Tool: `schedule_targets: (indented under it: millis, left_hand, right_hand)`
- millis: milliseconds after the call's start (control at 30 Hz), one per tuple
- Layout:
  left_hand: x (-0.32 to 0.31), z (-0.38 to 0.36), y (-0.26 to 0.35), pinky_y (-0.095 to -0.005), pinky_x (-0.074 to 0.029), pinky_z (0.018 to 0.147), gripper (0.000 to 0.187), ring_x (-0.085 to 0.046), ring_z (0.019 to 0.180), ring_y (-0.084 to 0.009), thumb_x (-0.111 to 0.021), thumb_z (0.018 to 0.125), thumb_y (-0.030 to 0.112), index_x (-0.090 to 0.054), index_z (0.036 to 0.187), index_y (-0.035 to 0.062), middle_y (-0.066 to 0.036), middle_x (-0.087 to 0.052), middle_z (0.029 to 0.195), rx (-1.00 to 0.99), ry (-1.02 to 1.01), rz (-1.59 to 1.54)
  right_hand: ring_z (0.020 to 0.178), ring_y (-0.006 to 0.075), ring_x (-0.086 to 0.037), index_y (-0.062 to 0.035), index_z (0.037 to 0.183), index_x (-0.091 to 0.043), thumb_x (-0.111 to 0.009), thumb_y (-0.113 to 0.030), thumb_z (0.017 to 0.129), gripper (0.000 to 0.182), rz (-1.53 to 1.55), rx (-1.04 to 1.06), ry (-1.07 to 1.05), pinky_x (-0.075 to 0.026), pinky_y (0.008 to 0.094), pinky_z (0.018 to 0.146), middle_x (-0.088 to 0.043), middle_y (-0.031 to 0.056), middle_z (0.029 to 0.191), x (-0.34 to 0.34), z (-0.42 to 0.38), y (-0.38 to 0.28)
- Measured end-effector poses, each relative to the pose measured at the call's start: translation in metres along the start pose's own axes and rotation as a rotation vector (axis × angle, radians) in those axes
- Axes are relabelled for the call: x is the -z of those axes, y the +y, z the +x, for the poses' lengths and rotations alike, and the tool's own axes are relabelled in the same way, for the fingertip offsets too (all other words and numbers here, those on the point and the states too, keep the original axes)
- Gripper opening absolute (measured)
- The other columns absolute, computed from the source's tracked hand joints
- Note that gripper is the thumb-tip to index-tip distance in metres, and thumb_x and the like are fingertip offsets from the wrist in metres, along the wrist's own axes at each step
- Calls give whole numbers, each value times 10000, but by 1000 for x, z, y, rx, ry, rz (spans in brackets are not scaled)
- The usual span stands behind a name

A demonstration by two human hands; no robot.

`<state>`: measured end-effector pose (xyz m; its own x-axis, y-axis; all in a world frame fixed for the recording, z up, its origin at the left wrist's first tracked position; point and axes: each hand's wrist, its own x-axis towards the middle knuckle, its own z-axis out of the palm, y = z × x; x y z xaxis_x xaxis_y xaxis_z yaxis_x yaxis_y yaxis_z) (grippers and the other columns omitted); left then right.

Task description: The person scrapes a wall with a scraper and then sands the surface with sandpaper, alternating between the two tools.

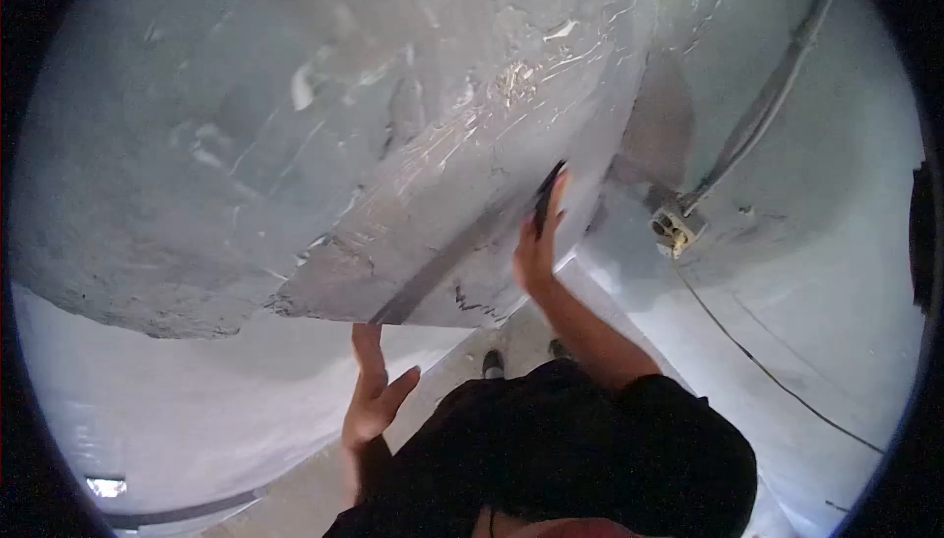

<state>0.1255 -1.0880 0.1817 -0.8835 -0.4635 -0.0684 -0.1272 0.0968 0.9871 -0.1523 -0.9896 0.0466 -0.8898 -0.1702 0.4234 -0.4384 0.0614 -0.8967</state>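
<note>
My right hand (pixel 538 243) is closed around a thin black flat tool (pixel 551 194), seen almost edge-on against a rough grey plastered surface (pixel 433 213). Its exact kind does not show. Lower and to the left, my left hand (pixel 372 400) is open, thumb apart, with its fingertips at the lower edge of the grey surface. A darker grey band (pixel 442 268) runs slantwise across the plaster from those fingertips up towards the black tool. Black jagged marks (pixel 477 304) lie near the surface's lower edge.
On the right wall, an electrical box (pixel 676 231) hangs with a thick grey cable (pixel 772 95) above and a thin wire (pixel 777 366) below. A white wall (pixel 197 390) stands at left. My shoe (pixel 494 364) shows on the floor. A small bright opening (pixel 106 487) is at lower left.
</note>
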Motion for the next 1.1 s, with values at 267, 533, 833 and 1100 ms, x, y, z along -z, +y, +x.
schedule_targets:
  millis: [267,533,833,1100]
  left_hand:
    - [50,0,-1,-370,-58,1165,965,-41,1461,-316,-703,835,194,-39,1481,-75,-261,-69,1561,-3,-292,281]
    - [72,15,-8,-417,-43,1172,1080,4,1462,-335,-702,839,351,65,1479,-58,-273,21,1560,-147,-489,288]
    - [76,20,-7,-461,-5,1167,1097,87,1450,-357,-651,867,441,115,1458,-77,-291,118,1540,-171,-570,361]
    - [87,28,-4,-467,29,1160,1094,123,1446,-357,-657,863,427,108,1461,-77,-291,128,1540,-157,-659,336]
  right_hand:
    - [1305,243,-371,36,1418,-350,-343,-466,1021,640,206,-184,125,-256,319,1100,-422,133,1414,1,33,40]
    - [1332,239,-299,42,1410,-313,-370,-423,1022,609,213,-118,134,-207,331,1114,-333,140,1449,-12,-12,-26]
    - [1293,241,-386,65,1388,-386,-377,-475,1010,659,298,-320,105,-255,331,1101,-437,139,1407,0,11,-13]
    - [1308,267,-378,72,1390,-386,-345,-516,1007,703,279,-394,109,-258,330,1096,-427,167,1422,5,27,-7]
